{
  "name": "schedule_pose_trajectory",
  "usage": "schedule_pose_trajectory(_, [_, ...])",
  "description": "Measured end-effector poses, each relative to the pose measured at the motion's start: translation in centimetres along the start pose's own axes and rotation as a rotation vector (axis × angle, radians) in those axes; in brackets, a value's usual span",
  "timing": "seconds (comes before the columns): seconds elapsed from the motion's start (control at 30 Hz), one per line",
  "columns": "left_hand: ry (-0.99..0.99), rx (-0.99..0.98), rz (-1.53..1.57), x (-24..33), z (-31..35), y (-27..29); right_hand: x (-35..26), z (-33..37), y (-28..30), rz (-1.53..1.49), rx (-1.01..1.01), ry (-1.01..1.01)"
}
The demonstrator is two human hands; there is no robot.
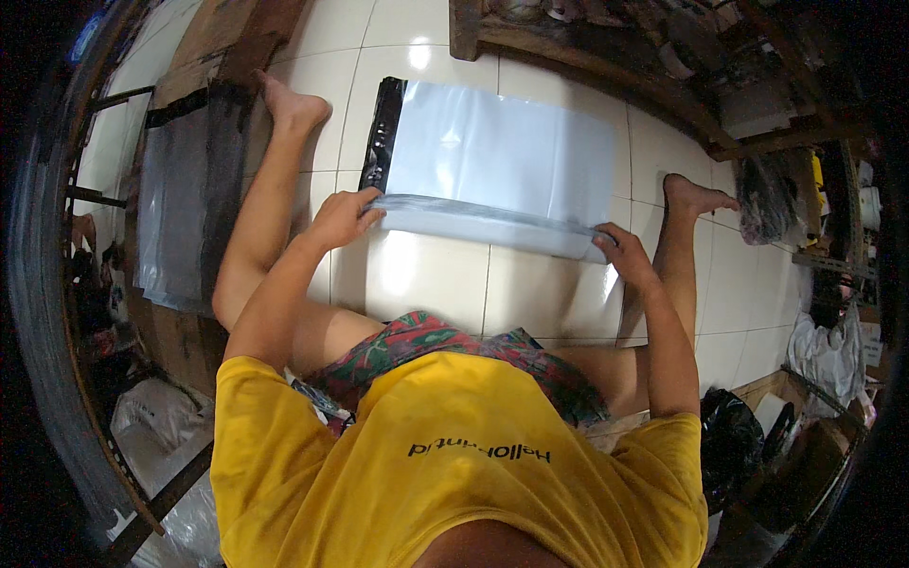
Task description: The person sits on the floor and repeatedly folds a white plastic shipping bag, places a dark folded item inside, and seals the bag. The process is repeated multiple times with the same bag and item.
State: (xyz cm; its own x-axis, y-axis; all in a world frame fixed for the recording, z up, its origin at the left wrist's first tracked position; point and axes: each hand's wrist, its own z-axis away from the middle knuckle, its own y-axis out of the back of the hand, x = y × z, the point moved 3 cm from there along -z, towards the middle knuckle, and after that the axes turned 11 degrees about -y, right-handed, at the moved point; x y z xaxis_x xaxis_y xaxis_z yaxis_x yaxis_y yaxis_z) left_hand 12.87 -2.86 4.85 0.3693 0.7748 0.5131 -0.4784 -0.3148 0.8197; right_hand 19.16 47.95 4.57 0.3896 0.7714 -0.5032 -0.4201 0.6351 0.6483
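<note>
A flat pale plastic mailing bag, or a thin stack of them, lies on the tiled floor between my spread legs. A black strip runs down its left end. Its near long edge is raised into a greyish, see-through band. My left hand is closed on the near-left corner, thumb and fingers pinching the plastic. At the opposite end, my right hand grips the near-right corner the same way. The band stretches between both hands. How many layers they hold cannot be made out.
Grey plastic bags with a dark top band lie over a wooden board on the left. A wooden frame stands beyond the bag. A white plastic bag and a black one sit at the right. My bare feet flank the workspace.
</note>
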Motion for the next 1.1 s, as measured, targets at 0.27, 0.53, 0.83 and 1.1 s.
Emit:
schedule_pose_trajectory(0.27, [0.174,0.227,0.288,-2.8,-1.4,-3.7,-2.9,1.2,-2.7,0.540,0.627,0.343])
schedule_pose_trajectory(0.53, [0.342,0.411,0.556,-6.1,0.2,-4.0,-1.7,-0.2,-7.7,0.802,0.425,0.410])
schedule_pose_trajectory(0.83, [-0.477,0.489,-0.194,4.4,0.2,-0.8,-1.7,-0.8,-6.7,0.652,0.403,0.447])
schedule_pose_trajectory(1.1, [-0.300,0.083,-0.368,3.1,-1.5,-3.2,-1.6,-0.5,-3.0,0.525,0.255,0.361])
